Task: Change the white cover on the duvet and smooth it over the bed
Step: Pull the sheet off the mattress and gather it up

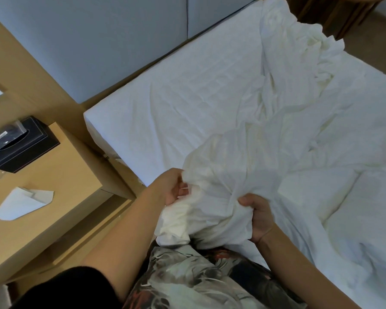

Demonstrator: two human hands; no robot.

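A crumpled white duvet cover [283, 121] trails from the head of the bed [165, 108] down to my hands. The cream duvet [178, 226] shows inside the bunched end near me. My left hand [172, 188] grips the cover's bunched edge at the bed's near left side. My right hand [259, 217] clutches a gathered fold of the same cover, a little to the right. More of the white bedding [354, 215] lies rumpled over the bed's right half.
A wooden bedside table [60, 175] stands left of the bed, bearing a black tissue box [20, 143] and a folded white paper [22, 202]. A padded pale headboard [98, 41] runs along the far side. A wooden piece of furniture [334, 10] stands at the top right.
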